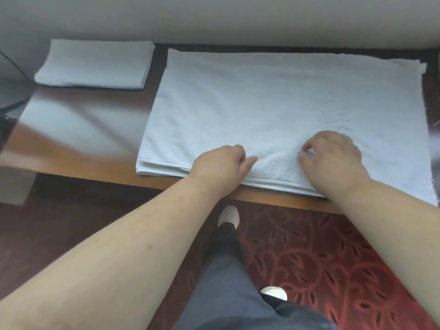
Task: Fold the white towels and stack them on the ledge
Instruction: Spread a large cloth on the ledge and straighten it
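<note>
Left hand (220, 163): resting on the near edge of the big towel (273, 110), fingers curled, seeming to pinch the cloth near the thumb, though not fully sure. Right hand (333, 158): just beside it on the same towel, fingers bent down and pressing or gathering the cloth; real grip cannot be told.

Only one view, from the head. Big towel lying flat, already folded in layers, covering the right part of the wooden ledge (100, 167), from front edge to back edge. Smaller folded towel (95, 64) sitting at the back left corner, well apart.

Handling, as a judgement: soft, light, limp, not fragile, not slippery; layers likely to shift. Best to take hold at the two near corners, all layers together.
</note>
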The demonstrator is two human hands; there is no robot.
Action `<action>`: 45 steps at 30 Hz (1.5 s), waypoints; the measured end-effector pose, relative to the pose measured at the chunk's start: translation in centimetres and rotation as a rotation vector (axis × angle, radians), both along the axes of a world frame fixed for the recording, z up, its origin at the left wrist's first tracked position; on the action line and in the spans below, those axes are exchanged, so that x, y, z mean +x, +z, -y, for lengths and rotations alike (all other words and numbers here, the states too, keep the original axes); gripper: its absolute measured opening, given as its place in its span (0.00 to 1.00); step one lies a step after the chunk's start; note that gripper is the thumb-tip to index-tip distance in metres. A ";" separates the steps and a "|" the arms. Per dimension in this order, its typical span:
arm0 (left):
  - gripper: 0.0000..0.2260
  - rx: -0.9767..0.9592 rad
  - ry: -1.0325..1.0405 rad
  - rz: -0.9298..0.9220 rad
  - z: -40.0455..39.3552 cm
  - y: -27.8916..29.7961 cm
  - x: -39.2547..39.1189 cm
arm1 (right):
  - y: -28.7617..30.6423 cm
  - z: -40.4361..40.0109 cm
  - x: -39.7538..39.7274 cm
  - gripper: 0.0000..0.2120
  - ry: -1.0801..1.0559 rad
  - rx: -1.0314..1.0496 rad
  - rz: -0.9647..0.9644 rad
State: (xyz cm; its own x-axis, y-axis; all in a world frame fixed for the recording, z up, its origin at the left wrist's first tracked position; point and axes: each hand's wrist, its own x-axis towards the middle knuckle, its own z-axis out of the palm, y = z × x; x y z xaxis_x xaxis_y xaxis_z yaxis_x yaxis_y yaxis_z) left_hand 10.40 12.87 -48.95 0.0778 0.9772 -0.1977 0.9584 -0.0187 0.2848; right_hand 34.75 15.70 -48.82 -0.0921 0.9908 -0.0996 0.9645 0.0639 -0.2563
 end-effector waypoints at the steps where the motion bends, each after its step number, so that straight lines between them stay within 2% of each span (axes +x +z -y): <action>1: 0.14 0.034 0.016 0.024 -0.9 0.2 0.1 | 0.0 -0.8 -1.6 0.18 0.076 0.003 -0.014; 3: 0.11 0.164 -0.028 0.021 -2.7 0.0 0.0 | -0.3 -2.1 -4.1 0.22 0.173 -0.061 -0.019; 6: 0.23 0.047 -0.036 -0.084 -4.1 -1.5 -1.9 | -2.0 -2.7 -5.0 0.28 0.222 -0.129 0.081; 11: 0.31 -0.069 0.392 -0.177 -3.1 -3.3 -8.2 | -2.8 -2.3 -4.9 0.31 0.234 -0.092 0.128; 13: 0.32 -0.110 0.494 -0.170 -3.3 -2.9 -8.5 | -2.5 -2.5 -5.4 0.30 0.204 -0.102 0.131; 14: 0.33 -0.096 0.486 -0.133 -3.8 -2.6 -7.9 | -2.0 -2.8 -6.0 0.30 0.170 -0.097 0.097; 16: 0.33 -0.009 0.339 -0.016 -5.6 -2.2 -6.3 | -0.8 -4.0 -8.4 0.27 0.129 -0.055 -0.022; 18: 0.30 0.048 0.168 0.042 -8.0 -2.2 -5.3 | 0.0 -5.7 -12.0 0.27 0.221 0.004 -0.075; 20: 0.28 0.054 0.142 -0.003 -10.6 -2.7 -6.1 | 0.0 -7.7 -15.3 0.28 0.327 -0.002 -0.064; 23: 0.29 -0.002 0.278 -0.161 -13.7 -3.3 -10.0 | -1.3 -9.7 -16.7 0.31 0.359 -0.118 0.031; 26: 0.31 -0.075 0.556 -0.168 -15.6 -3.1 -13.2 | -2.4 -9.5 -16.2 0.32 0.360 -0.123 0.096; 27: 0.32 -0.047 0.575 -0.191 -16.1 -2.9 -13.0 | -2.4 -9.4 -16.3 0.32 0.355 -0.120 0.092; 28: 0.33 0.034 0.502 -0.200 -16.6 -2.7 -12.1 | -2.4 -9.4 -16.5 0.33 0.352 -0.123 0.090; 30: 0.35 0.173 0.162 -0.091 -18.0 -2.5 -9.2 | -2.4 -9.7 -16.7 0.33 0.347 -0.132 0.090; 32: 0.31 0.140 -0.062 -0.031 -20.1 -2.6 -6.6 | -2.3 -9.8 -16.8 0.34 0.339 -0.142 0.075; 34: 0.27 0.061 0.005 -0.069 -22.2 -2.7 -6.3 | -2.3 -9.7 -16.8 0.34 0.335 -0.143 0.077; 38: 0.29 0.024 0.242 -0.216 -23.8 -2.9 -9.2 | -2.3 -9.8 -16.9 0.32 0.329 -0.134 0.099; 45: 0.35 -0.106 0.238 -0.325 -27.1 -2.5 -9.1 | -2.4 -9.8 -16.9 0.32 0.330 -0.129 0.089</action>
State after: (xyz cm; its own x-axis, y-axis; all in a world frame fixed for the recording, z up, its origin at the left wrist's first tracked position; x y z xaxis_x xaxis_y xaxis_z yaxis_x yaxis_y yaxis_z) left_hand 1.27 39.93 -51.48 -0.2303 0.9334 -0.2751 0.9729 0.2269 -0.0443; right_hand 17.90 25.50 -51.24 -0.3901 0.8879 -0.2439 0.9162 0.3480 -0.1986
